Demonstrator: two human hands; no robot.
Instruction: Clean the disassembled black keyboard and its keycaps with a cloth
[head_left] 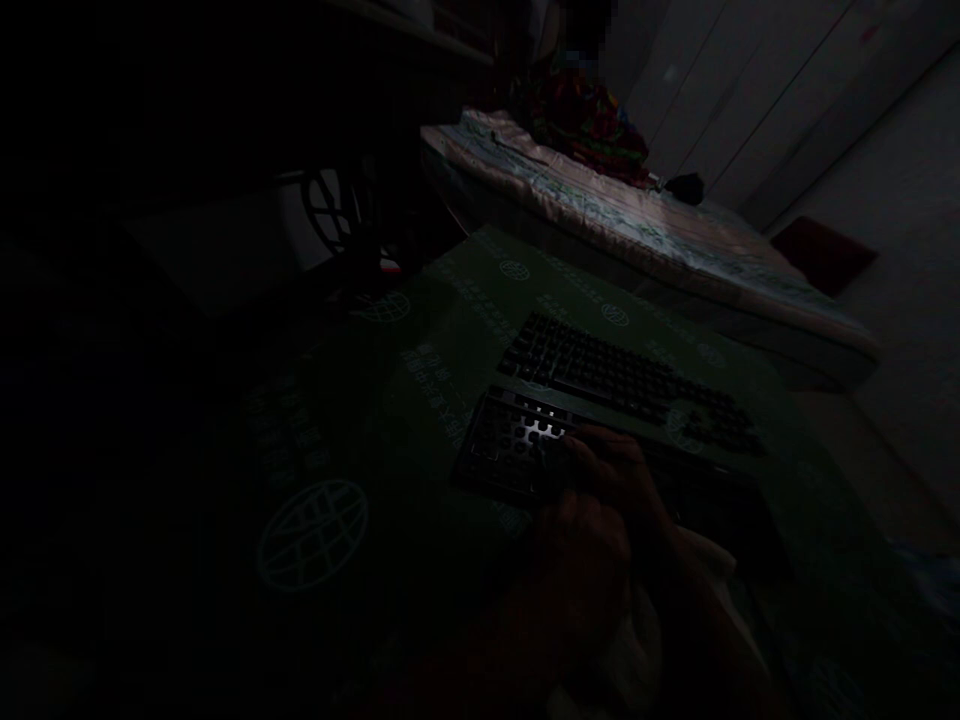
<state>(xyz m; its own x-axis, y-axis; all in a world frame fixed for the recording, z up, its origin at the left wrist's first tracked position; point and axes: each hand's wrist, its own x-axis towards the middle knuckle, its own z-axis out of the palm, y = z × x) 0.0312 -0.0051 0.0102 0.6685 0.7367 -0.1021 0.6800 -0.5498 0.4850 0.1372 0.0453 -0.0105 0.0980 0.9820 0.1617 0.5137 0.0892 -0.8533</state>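
Observation:
The scene is very dark. Two black keyboards lie on a green printed table cover [450, 330], the far keyboard [630, 380] behind the near keyboard [510, 450]. My right hand [619, 470] rests on the near keyboard's right part, fingers bent down onto the keys; anything under them is hidden. My left hand [581, 565] hovers just in front of that keyboard, curled like a fist. A pale cloth [637, 630] shows beneath it, between my forearms; I cannot tell whether the hand holds it.
Beyond the table stands a bed [637, 230] with a pale cover and a heap of red fabric [592, 120]. A dark wheel-shaped frame [337, 210] is at the left. A dark red mat [821, 255] lies on the floor at the right.

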